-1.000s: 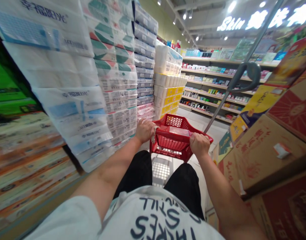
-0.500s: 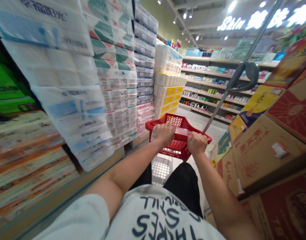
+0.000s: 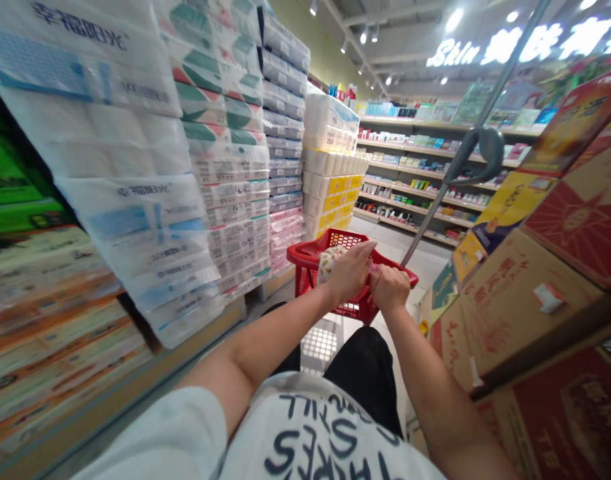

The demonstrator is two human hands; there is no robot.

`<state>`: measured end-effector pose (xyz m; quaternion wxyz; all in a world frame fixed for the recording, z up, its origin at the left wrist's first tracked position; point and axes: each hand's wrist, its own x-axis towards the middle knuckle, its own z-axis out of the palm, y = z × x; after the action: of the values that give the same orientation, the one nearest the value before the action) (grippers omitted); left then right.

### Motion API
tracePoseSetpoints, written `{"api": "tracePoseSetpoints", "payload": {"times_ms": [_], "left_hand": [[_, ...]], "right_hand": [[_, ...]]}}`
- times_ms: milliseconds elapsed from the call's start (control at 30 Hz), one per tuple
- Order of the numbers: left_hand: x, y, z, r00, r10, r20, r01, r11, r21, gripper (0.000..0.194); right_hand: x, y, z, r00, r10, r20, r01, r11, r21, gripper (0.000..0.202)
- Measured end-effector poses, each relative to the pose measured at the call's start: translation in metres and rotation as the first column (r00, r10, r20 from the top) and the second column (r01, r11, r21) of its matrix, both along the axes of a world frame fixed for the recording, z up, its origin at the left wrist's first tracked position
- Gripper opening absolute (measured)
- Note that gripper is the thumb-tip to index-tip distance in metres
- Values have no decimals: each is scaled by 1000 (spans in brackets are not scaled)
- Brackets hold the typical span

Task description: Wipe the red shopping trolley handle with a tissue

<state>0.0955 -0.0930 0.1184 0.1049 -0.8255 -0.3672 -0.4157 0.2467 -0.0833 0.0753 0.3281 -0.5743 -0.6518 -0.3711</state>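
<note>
A red shopping basket cart with latticed sides stands just ahead of my knees. My left hand lies across its near side, fingers stretched out together toward the upper right. Beside that hand, on the left, shows a white roundish item with a small coloured pattern, partly covered by the hand. Close by, my right hand is closed at the basket's near right corner. A bit of a pink package shows at its fingertips; the rest is hidden. Whether the patterned item and the pink package are one thing, I cannot tell.
Tall stacks of wrapped tissue packs line the left side. Cardboard cartons are piled at the right. A slanted grey metal pole with a loop handle rises beyond the basket. Shelves of small goods stand at the back.
My left hand has moved right, close to my right hand, and its fingers have straightened. More of the patterned item shows; the pink package between the hands is now mostly covered.
</note>
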Motion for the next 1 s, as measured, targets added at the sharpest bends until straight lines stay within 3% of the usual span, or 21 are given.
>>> {"api": "tracePoseSetpoints", "payload": {"times_ms": [100,167,233,367,567,667,800,1000], "left_hand": [[-19,6,2,983,185,-3,-184,981,53,45],[-27,11,0,934,356,-42,-357,933,-34,43],[-29,16,-2,897,423,-127,-438,888,-141,51],[-20,22,-3,911,337,-240,-374,918,-133,60],[8,11,-1,947,192,-258,-209,977,-41,49],[10,9,-1,950,147,-276,-159,987,-20,46],[-7,13,-2,952,188,-241,-192,981,6,42],[-52,21,-6,925,290,-246,-300,954,0,33]], "right_hand": [[-2,1,-1,1000,-5,19,4,1000,26,33],[-3,1,-2,1000,-4,17,3,999,34,32],[-5,2,-2,1000,-8,6,8,999,34,31],[-8,3,-2,1000,-9,-12,10,1000,24,31],[-11,3,-3,1000,7,-13,-7,1000,-2,30],[-12,2,-3,1000,21,-6,-21,1000,-17,28],[-14,1,0,998,51,30,-50,998,-29,31],[-19,2,1,996,76,54,-73,996,-40,30]]}}
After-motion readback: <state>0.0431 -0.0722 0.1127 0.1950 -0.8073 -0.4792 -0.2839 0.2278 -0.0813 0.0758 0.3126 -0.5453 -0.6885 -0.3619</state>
